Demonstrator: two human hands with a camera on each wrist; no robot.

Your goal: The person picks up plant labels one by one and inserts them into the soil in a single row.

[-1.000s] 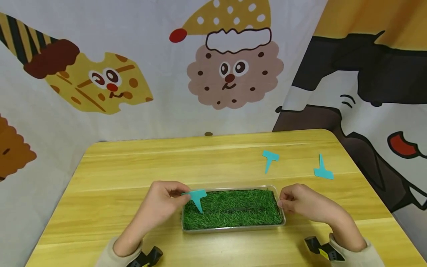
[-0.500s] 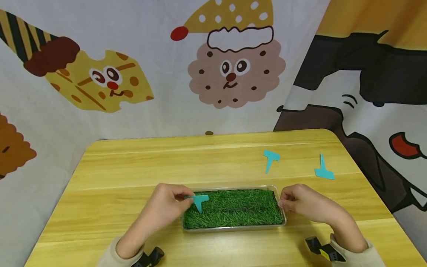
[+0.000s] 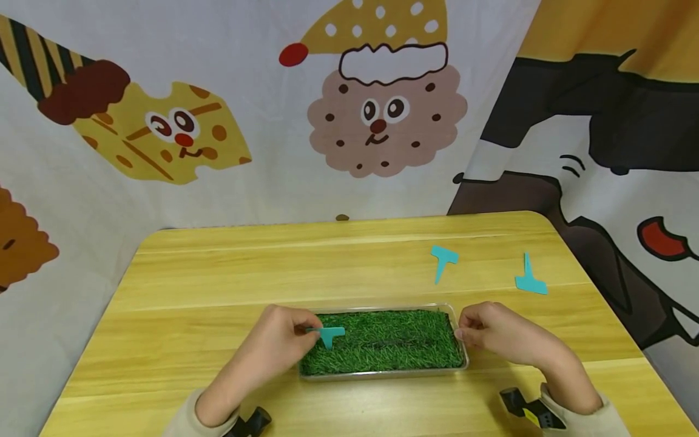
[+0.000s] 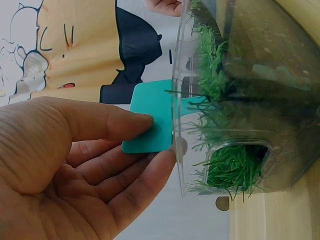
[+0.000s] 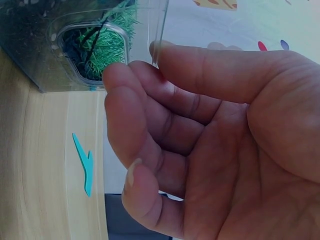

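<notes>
A teal T-shaped plant label (image 3: 333,332) is pinched by its wide head between the thumb and fingers of my left hand (image 3: 281,340). Its stem points down into the artificial grass (image 3: 393,337) near the left end of a clear plastic box (image 3: 382,376). In the left wrist view the label (image 4: 146,117) reaches past the box wall, its stem among the blades; the tip is hidden. At the box's right end, my right hand (image 3: 494,331) grips the rim, thumb on one side and fingers on the other, as the right wrist view shows.
Two more teal plant labels lie on the wooden table (image 3: 218,273) behind the box: one label (image 3: 444,258) behind its right part, the other label (image 3: 530,283) farther right. A cartoon-printed curtain (image 3: 273,121) hangs along the table's far edge.
My left hand has moved down and slightly right, and the label's stem has sunk deeper into the grass. My right hand stays on the box rim.
</notes>
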